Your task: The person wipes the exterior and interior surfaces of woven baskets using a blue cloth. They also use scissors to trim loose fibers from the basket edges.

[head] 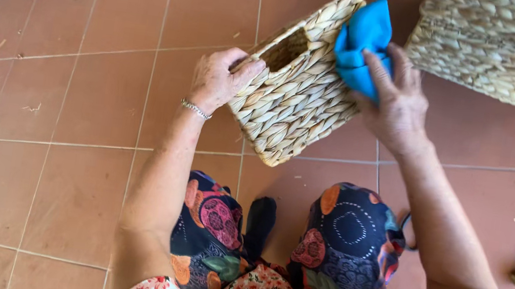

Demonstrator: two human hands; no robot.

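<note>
Basket of woven straw, tilted at upper centre; we judge it light, stiff, rough to grip. Left hand fingers clamp its handle cut-out; right hand fingers press a soft blue cloth against its side. Second basket upper right

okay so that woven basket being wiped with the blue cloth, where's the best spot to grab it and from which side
Probably the cut-out handle slot in the woven basket's end wall, approached from the left. The basket is tilted with one corner down near the tiled floor, and that slot faces the left hand, whose grip already sits at its rim. The right hand presses the blue cloth on the opposite side, so that side is taken.
</note>
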